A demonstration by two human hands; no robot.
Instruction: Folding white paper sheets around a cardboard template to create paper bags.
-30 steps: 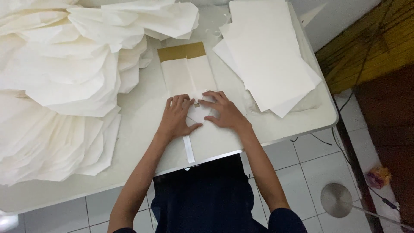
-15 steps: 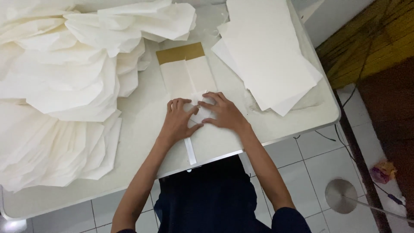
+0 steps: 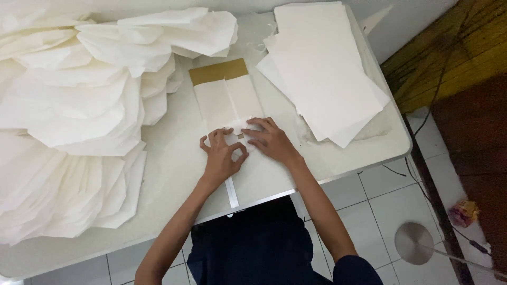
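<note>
The folded paper sheet [image 3: 228, 105] lies flat at the middle of the table [image 3: 174, 174]. The left hand [image 3: 222, 155] and the right hand [image 3: 269, 140] press on its near end with fingers spread, gripping nothing. It looks thin, light and easily creased, best handled at the edges.

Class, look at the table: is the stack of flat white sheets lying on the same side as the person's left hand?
No: the stack of flat white sheets lies on the side of the right hand, not the left hand.

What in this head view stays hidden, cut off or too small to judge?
- Paper under the left hand and right hand: covered by the fingers.
- Small brown bit between the fingertips: too small.
- Crumpled paper heap: cut by the left edge.
- Yellow packet on the floor: blurred.
</note>
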